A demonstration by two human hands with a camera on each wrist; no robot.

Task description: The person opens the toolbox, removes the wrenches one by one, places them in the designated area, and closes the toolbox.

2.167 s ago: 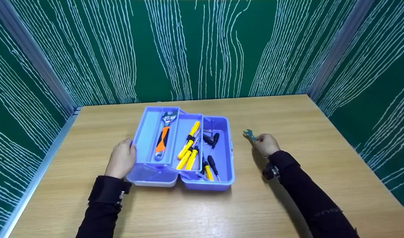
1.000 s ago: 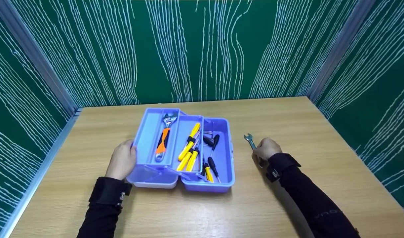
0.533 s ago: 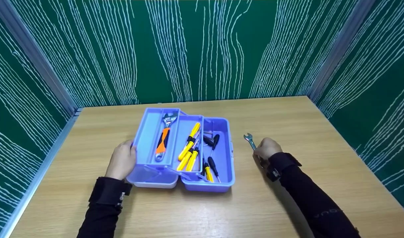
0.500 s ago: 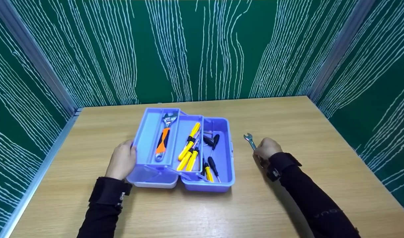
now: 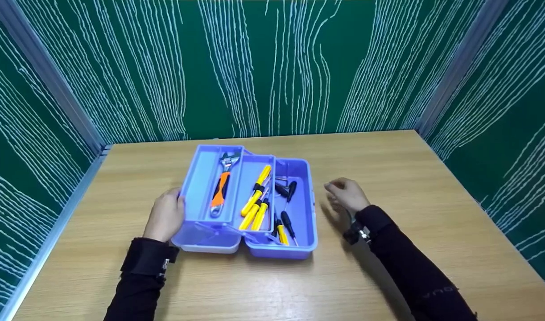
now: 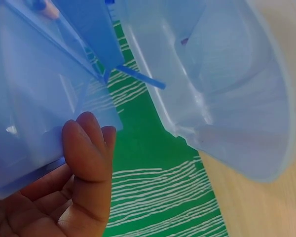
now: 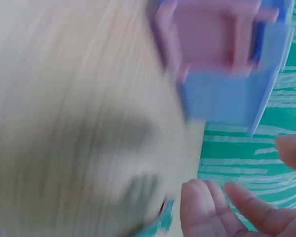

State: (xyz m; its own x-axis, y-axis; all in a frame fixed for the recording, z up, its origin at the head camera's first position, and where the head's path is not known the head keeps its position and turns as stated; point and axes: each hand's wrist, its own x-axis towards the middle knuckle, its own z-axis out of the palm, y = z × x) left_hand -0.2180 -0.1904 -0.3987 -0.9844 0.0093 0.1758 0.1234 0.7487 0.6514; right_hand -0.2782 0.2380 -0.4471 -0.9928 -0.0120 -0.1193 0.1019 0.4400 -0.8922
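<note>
In the head view a blue-purple cantilever toolbox point(image 5: 311, 209) stands unfolded on the table. My left hand point(image 5: 164, 215) grips the outer edge of its raised left tray point(image 6: 34, 98), fingers bent against the wall. An orange-and-black adjustable wrench point(image 5: 221, 185) lies in that tray. Yellow-handled screwdrivers point(image 5: 257, 196) fill the middle tray, and black-handled screwdrivers point(image 5: 286, 220) lie in the base. To the right of the box, my right hand point(image 5: 349, 195) is held over the table with fingers extended and nothing between them. Below it a small open-end wrench point(image 7: 160, 222) lies on the wood, mostly hidden in the head view.
The wooden table point(image 5: 272, 290) extends around the toolbox. Green panels with white wavy lines point(image 5: 290, 67) close off the back and both sides. A pink-looking latch point(image 7: 207, 39) shows on the box's right face in the right wrist view.
My right hand has let go of the small wrench and moved left and slightly away from me, its fingers straightening. The left hand and toolbox stay where they were.
</note>
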